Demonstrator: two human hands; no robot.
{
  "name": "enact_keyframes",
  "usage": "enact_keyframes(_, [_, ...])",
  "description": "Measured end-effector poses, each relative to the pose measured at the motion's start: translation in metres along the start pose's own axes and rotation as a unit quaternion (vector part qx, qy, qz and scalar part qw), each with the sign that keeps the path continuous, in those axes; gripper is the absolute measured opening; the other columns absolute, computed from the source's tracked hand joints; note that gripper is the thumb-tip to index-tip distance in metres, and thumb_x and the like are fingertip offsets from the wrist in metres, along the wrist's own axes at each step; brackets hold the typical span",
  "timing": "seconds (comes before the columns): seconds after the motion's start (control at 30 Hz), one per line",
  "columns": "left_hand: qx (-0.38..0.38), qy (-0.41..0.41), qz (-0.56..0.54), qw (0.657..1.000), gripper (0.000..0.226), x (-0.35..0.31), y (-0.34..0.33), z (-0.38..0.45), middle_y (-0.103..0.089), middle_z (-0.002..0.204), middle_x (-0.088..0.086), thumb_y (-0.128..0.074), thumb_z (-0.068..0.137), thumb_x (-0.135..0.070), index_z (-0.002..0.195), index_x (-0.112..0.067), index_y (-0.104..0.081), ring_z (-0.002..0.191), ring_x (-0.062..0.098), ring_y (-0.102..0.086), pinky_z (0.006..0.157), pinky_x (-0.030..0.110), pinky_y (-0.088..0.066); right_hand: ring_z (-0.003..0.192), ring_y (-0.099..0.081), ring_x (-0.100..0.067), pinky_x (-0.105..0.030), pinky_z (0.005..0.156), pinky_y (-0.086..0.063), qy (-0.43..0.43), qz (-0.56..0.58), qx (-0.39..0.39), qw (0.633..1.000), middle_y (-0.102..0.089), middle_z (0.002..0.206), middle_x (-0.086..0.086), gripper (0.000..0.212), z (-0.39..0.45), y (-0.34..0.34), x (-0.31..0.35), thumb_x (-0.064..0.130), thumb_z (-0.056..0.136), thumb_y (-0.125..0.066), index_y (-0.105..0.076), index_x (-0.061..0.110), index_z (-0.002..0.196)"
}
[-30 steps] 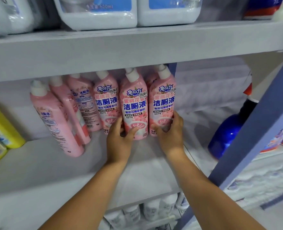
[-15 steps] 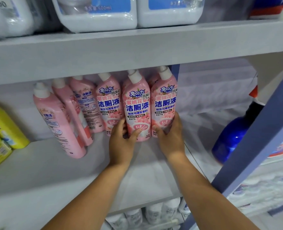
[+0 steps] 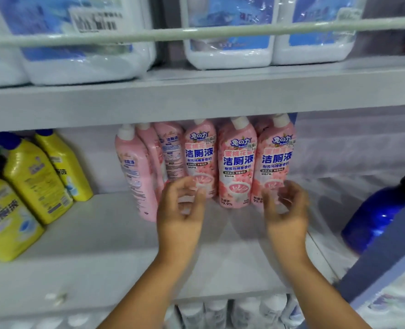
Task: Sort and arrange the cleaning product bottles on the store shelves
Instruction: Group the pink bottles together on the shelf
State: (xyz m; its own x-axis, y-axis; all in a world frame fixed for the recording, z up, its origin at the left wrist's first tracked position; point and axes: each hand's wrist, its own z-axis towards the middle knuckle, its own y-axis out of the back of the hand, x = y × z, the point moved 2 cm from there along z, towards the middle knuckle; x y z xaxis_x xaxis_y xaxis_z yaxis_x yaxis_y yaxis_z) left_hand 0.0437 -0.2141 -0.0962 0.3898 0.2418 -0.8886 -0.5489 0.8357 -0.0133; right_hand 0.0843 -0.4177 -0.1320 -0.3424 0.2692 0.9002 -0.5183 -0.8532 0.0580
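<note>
while both hover before pink bottles (image 3: 237,162) | left hand (image 3: 180,210) loosely curled, empty | right hand (image 3: 285,210) same

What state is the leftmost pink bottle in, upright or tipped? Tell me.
Tipped. The leftmost pink bottle slants, its white cap further left than its base, which stands on the shelf; the front-facing pink bottles beside it stand straighter.

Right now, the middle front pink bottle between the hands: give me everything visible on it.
The middle pink bottle is glossy pink plastic with a white cap, upright in the front row on the white shelf. Its label faces out: blue characters, a peach-blossom print, a toilet-bowl picture, "99.9%" low down. Pink bottles stand close on both sides; contact is unclear. Neither the left hand nor the right hand touches it.
</note>
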Motion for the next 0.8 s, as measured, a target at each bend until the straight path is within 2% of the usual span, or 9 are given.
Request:
enact_keyframes(0.1, [-0.128,-0.051,-0.034,0.99,0.026,-0.018,0.062,0.031,-0.067,0.099,-0.01,-0.079,0.089,-0.018,0.107,-0.02,-0.06,0.082,-0.001,-0.063,0.073,0.018,-0.05,0.091,-0.067,-0.011,-0.024,0.081,-0.054,0.014,0.078,0.077,0.994,-0.067,0.099,-0.001,0.021,-0.02,-0.027,0.041,0.009,0.092,-0.072,-0.06,0.016,0.108])
enact_keyframes(0.17, [-0.182,-0.024,-0.014,0.983,0.049,-0.012,0.092,0.062,-0.063,0.107,-0.009,-0.082,0.078,-0.042,0.113,-0.021,-0.056,0.089,0.003,-0.06,0.079,0.026,-0.051,0.085,-0.066,-0.008,-0.019,0.075,-0.053,0.013,0.088,0.148,0.985,-0.068,0.096,0.002,0.021,-0.023,-0.06,0.066,0.003,0.094,-0.069,-0.062,0.021,0.103])
enact_keyframes(0.23, [-0.141,0.02,0.043,0.989,0.078,-0.002,0.104,0.085,-0.056,0.122,-0.005,-0.088,0.067,-0.049,0.129,-0.02,-0.05,0.104,0.008,-0.057,0.091,0.029,-0.05,0.085,-0.066,-0.007,-0.018,0.075,-0.053,0.006,0.079,0.21,0.975,-0.067,0.097,0.007,0.029,-0.023,-0.097,0.085,-0.001,0.093,-0.065,-0.061,0.027,0.1])
enact_keyframes(0.3, [-0.028,0.044,0.115,0.992,0.099,0.006,0.099,0.095,-0.051,0.134,-0.008,-0.095,0.064,-0.041,0.144,-0.025,-0.039,0.117,0.007,-0.055,0.101,0.03,-0.048,0.087,-0.065,-0.003,-0.019,0.078,-0.054,0.023,0.046,0.254,0.966,-0.066,0.096,0.013,0.033,-0.024,-0.13,0.099,-0.001,0.091,-0.063,-0.06,0.032,0.096])
enact_keyframes(0.4, [0.084,0.055,0.13,0.986,0.113,0.021,0.092,0.1,-0.061,0.133,-0.006,-0.092,0.053,-0.052,0.145,-0.047,-0.025,0.112,0.01,-0.066,0.095,0.041,-0.056,0.087,-0.065,-0.005,-0.016,0.077,-0.051,0.038,0.004,0.272,0.962,-0.063,0.093,0.012,0.032,-0.033,-0.17,0.106,0.001,0.09,-0.063,-0.054,0.031,0.097])
enact_keyframes(0.5, [0.09,0.059,0.129,0.986,0.109,0.028,0.105,0.107,-0.066,0.13,-0.006,-0.088,0.053,-0.053,0.141,-0.055,-0.023,0.109,0.012,-0.07,0.09,0.043,-0.059,0.089,-0.067,-0.012,-0.025,0.077,-0.055,0.036,-0.008,0.266,0.963,-0.067,0.098,0.001,0.018,-0.043,-0.193,0.1,0.012,0.094,-0.064,-0.056,0.018,0.109])
enact_keyframes(0.63, [0.055,0.05,0.134,0.988,0.114,0.037,0.14,0.108,-0.064,0.129,-0.009,-0.086,0.05,-0.053,0.145,-0.052,-0.024,0.108,0.01,-0.07,0.089,0.04,-0.059,0.075,-0.063,0.009,-0.004,0.062,-0.043,0.002,-0.03,0.247,0.969,-0.063,0.09,0.008,0.025,-0.049,-0.208,0.095,0.006,0.092,-0.066,-0.051,0.019,0.108])
enact_keyframes(0.73, [0.041,0.053,0.136,0.988,0.12,0.045,0.166,0.108,-0.059,0.141,-0.011,-0.087,0.05,-0.055,0.149,-0.052,-0.02,0.118,0.008,-0.066,0.097,0.045,-0.057,0.071,-0.061,-0.003,-0.003,0.057,-0.042,-0.012,-0.058,0.216,0.975,-0.061,0.087,0.007,0.029,-0.053,-0.224,0.096,0.013,0.089,-0.073,-0.052,0.014,0.11])
enact_keyframes(0.8, [0.049,0.06,0.142,0.987,0.121,0.045,0.175,0.108,-0.055,0.146,-0.013,-0.087,0.051,-0.058,0.15,-0.054,-0.018,0.123,0.007,-0.063,0.1,0.044,-0.056,0.065,-0.057,0.0,0.0,0.051,-0.039,-0.025,-0.061,0.201,0.977,-0.055,0.081,0.012,0.03,-0.056,-0.229,0.101,0.01,0.088,-0.075,-0.053,0.011,0.109])
